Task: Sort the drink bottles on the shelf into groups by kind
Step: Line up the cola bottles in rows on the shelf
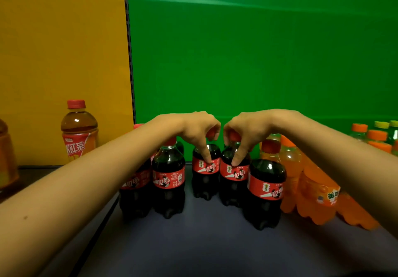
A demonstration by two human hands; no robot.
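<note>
Several small cola bottles with red caps and red labels stand together mid-shelf. My left hand (199, 129) grips the red cap of one cola bottle (205, 179) at the back, its thumb down on the label. Right beside it, my right hand (243, 130) grips the cap of the neighbouring cola bottle (233, 182). Both bottles stand upright on the dark shelf (204, 240). Three more cola bottles stand nearer: one at the right (266, 192) and two at the left (169, 182), partly behind my left forearm.
Orange soda bottles (316, 190) crowd the right side, with green, yellow-capped bottles (382, 126) behind them. An iced tea bottle (78, 130) stands at the left before a yellow panel; another (6, 160) is cut off by the left edge. A green backdrop closes the rear.
</note>
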